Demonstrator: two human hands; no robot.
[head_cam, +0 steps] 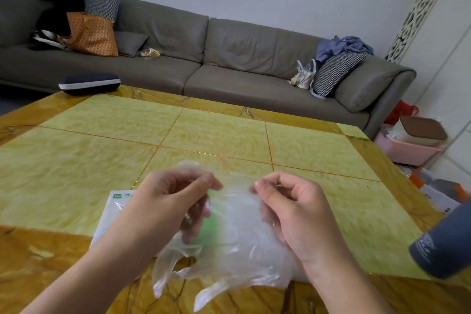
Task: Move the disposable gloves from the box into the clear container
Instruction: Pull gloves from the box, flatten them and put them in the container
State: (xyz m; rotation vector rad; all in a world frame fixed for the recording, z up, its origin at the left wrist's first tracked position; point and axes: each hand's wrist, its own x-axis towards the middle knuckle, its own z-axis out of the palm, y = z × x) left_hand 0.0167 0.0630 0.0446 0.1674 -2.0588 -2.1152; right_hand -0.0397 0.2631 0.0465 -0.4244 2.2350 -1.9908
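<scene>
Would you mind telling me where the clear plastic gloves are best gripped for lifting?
Grip the clear plastic gloves at the upper cuff edge, from above, where the left hand and right hand already pinch it. That edge is stretched fairly flat; the limp fingers dangle below toward the table and would likely slip.

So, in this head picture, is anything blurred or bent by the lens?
Head view: the thin clear plastic gloves and both hands, left and right, look slightly motion-blurred; the grey sofa bows from wide-angle distortion; lighting is soft, without glare.
</scene>
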